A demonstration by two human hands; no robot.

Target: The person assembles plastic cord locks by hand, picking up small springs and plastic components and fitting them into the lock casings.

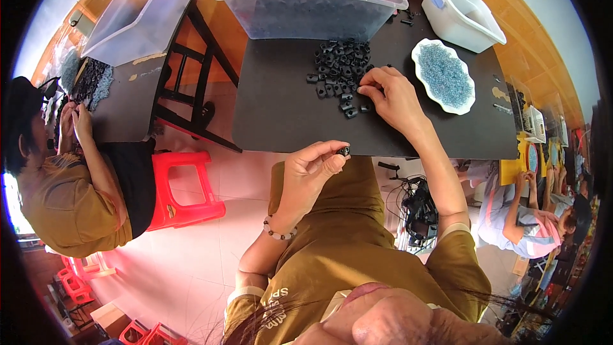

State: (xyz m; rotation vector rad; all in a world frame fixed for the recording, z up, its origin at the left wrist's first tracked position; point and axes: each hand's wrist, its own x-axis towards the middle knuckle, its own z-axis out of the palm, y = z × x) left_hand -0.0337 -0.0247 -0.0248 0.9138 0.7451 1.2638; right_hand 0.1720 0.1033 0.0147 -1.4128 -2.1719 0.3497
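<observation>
Between the thumb and fingers of my left hand is a small black plastic part, held just off the table's near edge. My right hand reaches over the table, its fingertips pinched at the right side of a pile of black plastic parts. Whether those fingertips hold a part is hidden. A few loose parts lie just left of my right hand. Right of this hand stands a white scalloped dish filled with small clear-bluish pieces.
A clear bin heaped with black parts stands at the back of the dark table, beside a white tub. To the left, a person works at another table holding a clear bin. More people sit at the right.
</observation>
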